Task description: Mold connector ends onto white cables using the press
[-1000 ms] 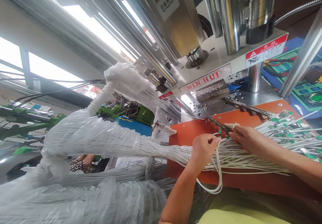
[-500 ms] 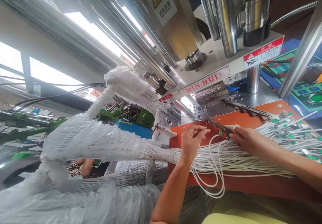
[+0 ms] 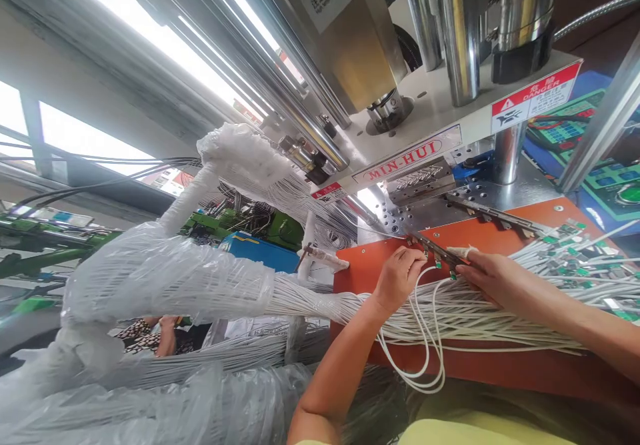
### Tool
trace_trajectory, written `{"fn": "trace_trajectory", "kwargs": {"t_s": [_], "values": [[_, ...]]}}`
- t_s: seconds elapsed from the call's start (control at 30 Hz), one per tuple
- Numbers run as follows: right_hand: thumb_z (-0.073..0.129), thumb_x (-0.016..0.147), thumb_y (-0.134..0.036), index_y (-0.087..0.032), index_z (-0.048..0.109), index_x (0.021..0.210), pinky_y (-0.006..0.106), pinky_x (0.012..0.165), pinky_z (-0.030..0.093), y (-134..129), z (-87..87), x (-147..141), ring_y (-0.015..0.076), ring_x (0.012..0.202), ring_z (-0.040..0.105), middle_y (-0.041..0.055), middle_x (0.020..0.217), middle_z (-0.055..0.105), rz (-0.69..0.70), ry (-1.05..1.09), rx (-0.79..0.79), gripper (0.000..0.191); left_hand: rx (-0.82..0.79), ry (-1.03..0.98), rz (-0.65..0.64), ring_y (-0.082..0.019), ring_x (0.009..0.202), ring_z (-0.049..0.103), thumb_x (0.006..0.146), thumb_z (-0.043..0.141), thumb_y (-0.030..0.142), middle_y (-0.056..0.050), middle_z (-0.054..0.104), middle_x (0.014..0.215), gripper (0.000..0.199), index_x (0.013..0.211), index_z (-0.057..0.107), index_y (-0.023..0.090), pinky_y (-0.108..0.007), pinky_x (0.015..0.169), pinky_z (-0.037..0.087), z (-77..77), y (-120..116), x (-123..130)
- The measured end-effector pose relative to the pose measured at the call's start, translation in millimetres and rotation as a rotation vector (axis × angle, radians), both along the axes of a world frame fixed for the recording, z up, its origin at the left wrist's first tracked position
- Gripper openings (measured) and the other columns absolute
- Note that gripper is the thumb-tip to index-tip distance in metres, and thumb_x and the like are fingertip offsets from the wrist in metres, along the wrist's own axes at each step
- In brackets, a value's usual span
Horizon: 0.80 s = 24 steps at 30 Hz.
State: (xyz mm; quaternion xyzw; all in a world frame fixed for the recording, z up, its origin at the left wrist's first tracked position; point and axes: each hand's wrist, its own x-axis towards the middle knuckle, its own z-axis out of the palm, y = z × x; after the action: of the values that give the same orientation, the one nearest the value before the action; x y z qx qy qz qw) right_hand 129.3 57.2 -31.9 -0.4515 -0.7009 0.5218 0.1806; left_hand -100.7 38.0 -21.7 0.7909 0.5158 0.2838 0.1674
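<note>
A dark metal bar (image 3: 440, 253) with small green-tipped connectors (image 3: 439, 264) along it slants over the orange board (image 3: 367, 258). Its near right end is gripped by my right hand (image 3: 487, 273), which has a white wrap on one finger. At the bar's left part, my left hand (image 3: 403, 275) is closed in a pinch; what lies between its fingertips is too small to make out. Thin white cables (image 3: 425, 358) loop down below the bar. A thick bundle of pale cables (image 3: 470, 318) runs under both hands.
Beyond the bar stands a press (image 3: 415, 165) with metal columns. A second metal bar (image 3: 495, 215) lies at the board's back edge. Plastic-wrapped cable bundles (image 3: 170, 278) fill the left. Green-tipped cable ends (image 3: 580, 258) pile up at right. Another person's arm (image 3: 167, 336) shows at lower left.
My left hand has moved right, up against the bar's left part. My right hand keeps its hold on the bar. The view has shifted slightly.
</note>
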Motion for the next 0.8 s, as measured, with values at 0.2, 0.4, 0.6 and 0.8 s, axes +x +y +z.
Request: {"fn": "trace_trajectory", "kwargs": {"t_s": [0.2, 0.4, 0.6, 0.8], "values": [[0.037, 0.093, -0.048, -0.024, 0.049, 0.090, 0.024, 0.044, 0.029, 1.1, 5.3, -1.8, 0.0124, 0.045, 0.045, -0.0032, 0.058, 0.052, 0.011, -0.045, -0.046, 0.027, 0.000, 0.040, 0.010, -0.017, 0.087, 0.061, 0.097, 0.048, 0.020, -0.006, 0.068, 0.091, 0.016, 0.094, 0.063, 0.018, -0.031, 0.083, 0.051, 0.4, -1.4, 2.6], [0.037, 0.092, -0.048, -0.024, 0.048, 0.086, 0.025, 0.045, 0.028, 1.8, 7.0, -1.9, 0.0123, 0.045, 0.043, -0.0034, 0.058, 0.051, 0.010, -0.076, -0.018, 0.027, 0.066, 0.050, 0.011, -0.018, 0.083, 0.060, 0.096, 0.048, 0.016, -0.006, 0.068, 0.089, 0.014, 0.094, 0.063, 0.017, -0.030, 0.078, 0.052, -2.5, -3.5, 1.8], [0.036, 0.092, -0.048, -0.022, 0.050, 0.084, 0.025, 0.047, 0.029, 0.0, 6.8, -0.5, 0.0124, 0.047, 0.043, -0.0032, 0.057, 0.051, 0.010, -0.082, -0.027, 0.030, 0.045, 0.044, 0.039, -0.017, 0.085, 0.062, 0.096, 0.047, 0.018, -0.006, 0.068, 0.089, 0.016, 0.095, 0.063, 0.018, -0.031, 0.080, 0.053, -4.9, -4.8, 1.7], [0.037, 0.093, -0.050, -0.023, 0.054, 0.088, 0.025, 0.047, 0.028, -0.7, 4.2, -0.3, 0.0130, 0.049, 0.043, -0.0033, 0.058, 0.051, -0.005, -0.056, -0.034, 0.033, 0.051, 0.020, 0.039, -0.017, 0.084, 0.062, 0.097, 0.047, 0.020, -0.007, 0.069, 0.088, 0.017, 0.096, 0.064, 0.018, -0.031, 0.079, 0.053, -3.7, -4.8, 2.6]]}}
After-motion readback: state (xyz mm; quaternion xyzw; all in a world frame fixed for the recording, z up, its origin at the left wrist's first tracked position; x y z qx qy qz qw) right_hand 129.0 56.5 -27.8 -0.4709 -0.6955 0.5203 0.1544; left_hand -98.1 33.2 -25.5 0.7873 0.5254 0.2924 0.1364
